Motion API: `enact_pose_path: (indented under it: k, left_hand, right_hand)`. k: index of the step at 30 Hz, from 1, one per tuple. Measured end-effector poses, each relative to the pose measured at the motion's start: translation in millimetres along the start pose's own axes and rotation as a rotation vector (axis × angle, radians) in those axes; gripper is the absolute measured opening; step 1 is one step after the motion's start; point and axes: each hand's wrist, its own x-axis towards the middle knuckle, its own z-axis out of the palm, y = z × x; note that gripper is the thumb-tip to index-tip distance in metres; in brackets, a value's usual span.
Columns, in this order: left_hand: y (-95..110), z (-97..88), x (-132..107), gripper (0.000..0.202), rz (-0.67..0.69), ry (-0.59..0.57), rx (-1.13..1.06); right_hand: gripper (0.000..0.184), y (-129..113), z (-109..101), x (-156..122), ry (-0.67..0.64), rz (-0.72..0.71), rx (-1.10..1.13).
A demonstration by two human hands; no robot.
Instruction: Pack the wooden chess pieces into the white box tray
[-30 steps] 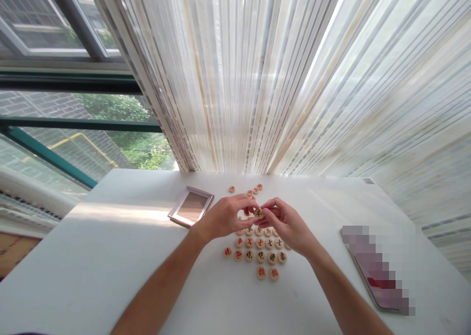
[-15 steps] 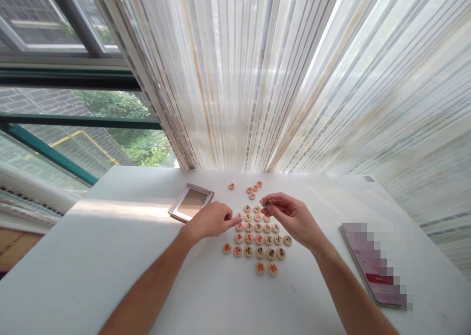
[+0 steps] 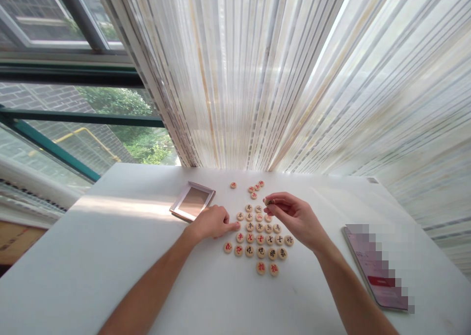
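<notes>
Several round wooden chess pieces (image 3: pixel 260 239) with red and black characters lie in rows on the white table (image 3: pixel 110 256). My left hand (image 3: pixel 212 222) rests on the table with its fingers curled and the index finger stretched out to the left end of a row. My right hand (image 3: pixel 294 218) hovers above the rows and pinches one chess piece (image 3: pixel 268 202) between thumb and fingertips. A few loose pieces (image 3: pixel 255 188) lie farther back near the curtain.
An open shallow box (image 3: pixel 192 207) sits left of the pieces. A phone (image 3: pixel 375 269) lies at the right side of the table. A striped sheer curtain (image 3: pixel 294 80) hangs behind the table, with a window (image 3: pixel 55 104) at the left.
My hands have parted: the left let go of the shared piece and dropped to the table beside the rows. The right hand kept the piece and lifted it slightly back.
</notes>
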Motion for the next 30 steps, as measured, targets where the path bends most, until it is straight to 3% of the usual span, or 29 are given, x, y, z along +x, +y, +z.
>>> enact_pose_path:
  k: [7,20,27,30]
  left_hand:
    - [-11,-7.9,-3,0.057,-0.022,-0.051,-0.005]
    - [5,7.0,4,0.066,0.006,0.031,-0.015]
    - [20,-18.1,-12,0.060,0.062,0.053,-0.111]
    - [37,-33.7,-19,0.048,0.194,0.145,-0.208]
  right_hand:
    - [0.027,2,2,0,-0.029,0.000,0.013]
    - [0.024,2,5,-2,-0.038,-0.005,0.021]
    - [0.028,1,11,0,-0.072,0.019,0.030]
    - [0.030,2,15,0,-0.093,0.053,0.041]
